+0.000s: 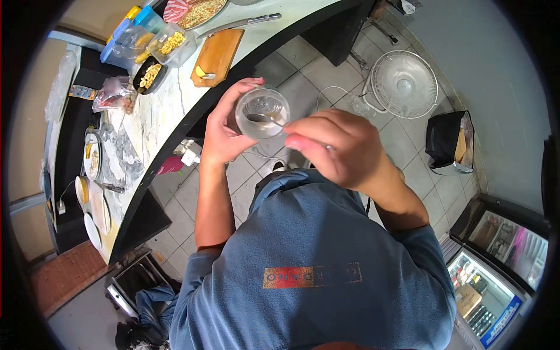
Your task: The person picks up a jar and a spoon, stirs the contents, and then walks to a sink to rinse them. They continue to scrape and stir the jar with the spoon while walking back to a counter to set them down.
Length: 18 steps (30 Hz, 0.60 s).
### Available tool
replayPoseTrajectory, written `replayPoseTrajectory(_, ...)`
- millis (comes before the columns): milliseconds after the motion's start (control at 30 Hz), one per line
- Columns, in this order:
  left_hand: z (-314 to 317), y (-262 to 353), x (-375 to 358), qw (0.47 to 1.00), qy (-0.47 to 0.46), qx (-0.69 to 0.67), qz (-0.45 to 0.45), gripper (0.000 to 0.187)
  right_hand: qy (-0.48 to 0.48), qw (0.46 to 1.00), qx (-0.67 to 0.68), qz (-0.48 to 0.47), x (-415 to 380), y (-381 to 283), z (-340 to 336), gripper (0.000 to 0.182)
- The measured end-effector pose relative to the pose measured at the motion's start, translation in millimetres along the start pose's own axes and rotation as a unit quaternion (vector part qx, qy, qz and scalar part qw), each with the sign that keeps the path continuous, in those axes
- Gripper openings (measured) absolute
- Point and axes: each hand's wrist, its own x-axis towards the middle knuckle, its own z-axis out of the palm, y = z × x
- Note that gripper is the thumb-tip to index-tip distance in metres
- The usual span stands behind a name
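My left hand (224, 125) is wrapped round a clear cup (262, 135), held in front of my body over the floor. Some pale, whitish contents show at the bottom of the cup. Between the fingertips of my right hand (338, 143) is the handle of a metal spoon (260, 118), its bowl down inside the cup. On the counter just beyond my left hand lies a wooden cutting board (219, 53) with a small piece of banana (204, 73) on its near end.
The curved marble counter (166, 102) holds a knife (239, 24), a clear container of banana slices (178, 52), a black bowl (153, 73) and several plates. A fan (403, 84) and a black bag (446, 140) stand on the tiled floor, right. A glass-door fridge (484, 291) is at lower right.
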Motion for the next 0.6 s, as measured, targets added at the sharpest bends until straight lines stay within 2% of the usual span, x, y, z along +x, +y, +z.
replayPoseTrajectory(67,-2,2,1,0.999,0.011,0.035,0.01,0.074,0.006,0.999,-0.023,-0.036,2,2,-5,0.012)
replayPoseTrajectory(133,-7,7,2,0.994,-0.012,0.109,0.025,0.067,0.02,0.983,0.134,0.122,1,2,-16,0.011)
replayPoseTrajectory(200,-7,16,3,0.991,0.009,0.132,0.028,0.064,0.011,0.985,0.13,0.11,1,12,-22,0.011)
replayPoseTrajectory(300,-13,22,5,0.982,-0.007,0.187,0.026,0.066,-0.013,0.985,0.139,0.105,4,12,-28,0.007)
replayPoseTrajectory(367,-14,26,6,0.979,-0.011,0.204,0.017,0.068,-0.065,0.979,0.141,0.134,6,5,-31,0.006)
replayPoseTrajectory(467,-14,34,8,0.974,-0.019,0.224,0.012,0.068,-0.112,0.981,0.101,0.122,3,9,-16,0.009)
replayPoseTrajectory(600,-21,30,9,0.974,-0.017,0.227,0.006,0.068,-0.042,0.988,0.118,0.091,8,5,-21,0.009)
